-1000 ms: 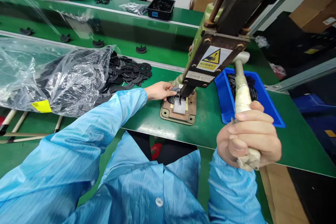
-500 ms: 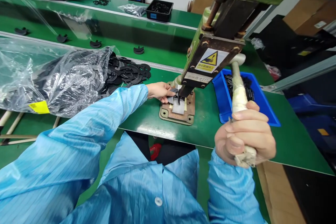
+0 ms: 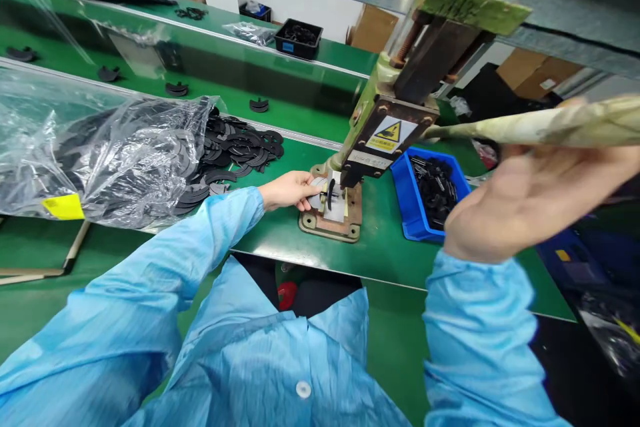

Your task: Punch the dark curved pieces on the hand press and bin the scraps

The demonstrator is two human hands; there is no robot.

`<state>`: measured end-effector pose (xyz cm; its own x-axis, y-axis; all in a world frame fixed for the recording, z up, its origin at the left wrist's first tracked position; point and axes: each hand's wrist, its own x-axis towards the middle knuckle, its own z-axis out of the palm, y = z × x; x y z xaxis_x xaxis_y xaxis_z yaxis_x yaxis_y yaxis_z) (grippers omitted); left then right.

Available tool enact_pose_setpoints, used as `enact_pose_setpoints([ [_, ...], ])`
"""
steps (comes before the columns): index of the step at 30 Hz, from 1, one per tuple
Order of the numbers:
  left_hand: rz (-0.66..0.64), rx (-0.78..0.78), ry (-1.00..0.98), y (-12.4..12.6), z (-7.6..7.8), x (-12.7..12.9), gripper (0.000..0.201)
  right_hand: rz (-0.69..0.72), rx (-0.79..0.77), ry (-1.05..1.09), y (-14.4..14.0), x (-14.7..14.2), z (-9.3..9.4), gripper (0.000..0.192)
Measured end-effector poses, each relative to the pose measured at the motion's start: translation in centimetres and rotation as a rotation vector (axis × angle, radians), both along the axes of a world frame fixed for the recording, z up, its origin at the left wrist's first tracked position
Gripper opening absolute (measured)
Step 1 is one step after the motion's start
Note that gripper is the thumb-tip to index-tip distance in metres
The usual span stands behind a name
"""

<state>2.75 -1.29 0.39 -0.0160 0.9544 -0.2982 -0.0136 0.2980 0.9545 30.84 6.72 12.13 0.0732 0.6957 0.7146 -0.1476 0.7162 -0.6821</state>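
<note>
My left hand point(image 3: 293, 191) is closed in a pinch on a flat grey curved piece point(image 3: 317, 192) at the base of a hand press point(image 3: 400, 107). A thin black curved part point(image 3: 331, 194) stands at the piece's right end, over a light metal plate point(image 3: 336, 210). The press ram is just behind and to the right of it. My right hand point(image 3: 530, 193), smeared by motion, is around the wrapped lever point(image 3: 540, 125), which now lies nearly level at the right; part of its fingers is hidden behind the lever.
A clear plastic bag point(image 3: 115, 153) spills many black curved pieces point(image 3: 245, 147) onto the green table point(image 3: 280, 240) at left. Right of the press stands a blue bin point(image 3: 413, 213) holding black parts. Several black pieces lie along a green strip behind; a black tray point(image 3: 300, 40) stands farther back.
The lever has swung up from its lowered position, with my right hand rising along with it. The press ram has lifted. My left hand remains at the press base, and the view has shifted slightly.
</note>
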Motion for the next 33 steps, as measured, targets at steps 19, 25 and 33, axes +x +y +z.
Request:
enact_pose_setpoints([
  [19, -0.149, 0.023, -0.050, -8.3, 3.0, 2.2, 0.039, 0.280, -0.282, -0.413, -10.6, -6.1, -17.2, 0.020],
  [25, -0.197, -0.058, -0.092, -7.9, 3.1, 2.1, 0.039, 0.233, -0.219, -0.487, -11.0, -5.8, -17.7, 0.015],
  [33, -0.096, 0.114, 0.091, -8.9, 3.8, 1.4, 0.041, 0.254, -0.043, -0.683, -10.2, -4.7, -14.8, 0.017],
])
